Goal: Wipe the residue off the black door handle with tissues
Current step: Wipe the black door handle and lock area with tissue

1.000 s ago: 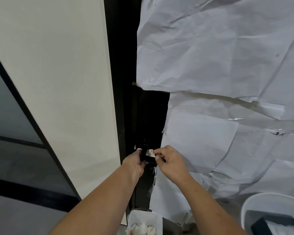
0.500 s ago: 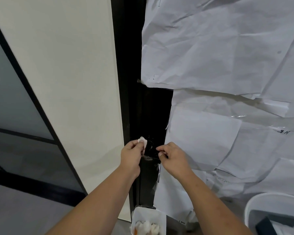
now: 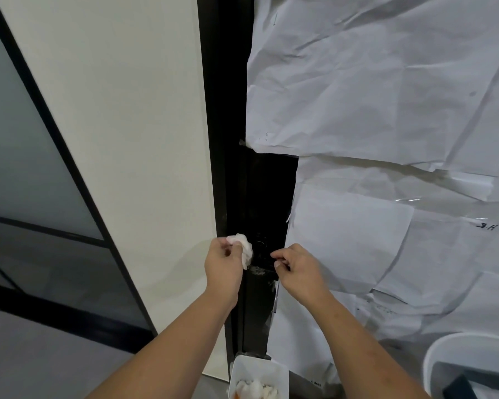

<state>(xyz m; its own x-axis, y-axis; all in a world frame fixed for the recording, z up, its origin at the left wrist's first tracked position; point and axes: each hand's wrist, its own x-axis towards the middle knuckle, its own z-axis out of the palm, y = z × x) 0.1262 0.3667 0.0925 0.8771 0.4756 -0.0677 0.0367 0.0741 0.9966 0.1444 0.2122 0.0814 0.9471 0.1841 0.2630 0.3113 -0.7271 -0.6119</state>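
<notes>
Crumpled white paper (image 3: 386, 96) taped over a black door (image 3: 231, 110). Below, a white tub (image 3: 260, 372) of used tissues. Left hand (image 3: 224, 264) clenched round a wadded tissue (image 3: 244, 249), just left of the black handle (image 3: 261, 260). Right hand (image 3: 298, 269) curled, fingertips pinching at the handle's right end. Whitish residue (image 3: 258, 271) along its lower edge.

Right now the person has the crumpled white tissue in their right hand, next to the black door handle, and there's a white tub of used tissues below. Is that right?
Not quite: the head view shows the crumpled tissue in the left hand, not the right hand. It is indeed beside the black door handle, with the white tub of used tissues below.
</notes>
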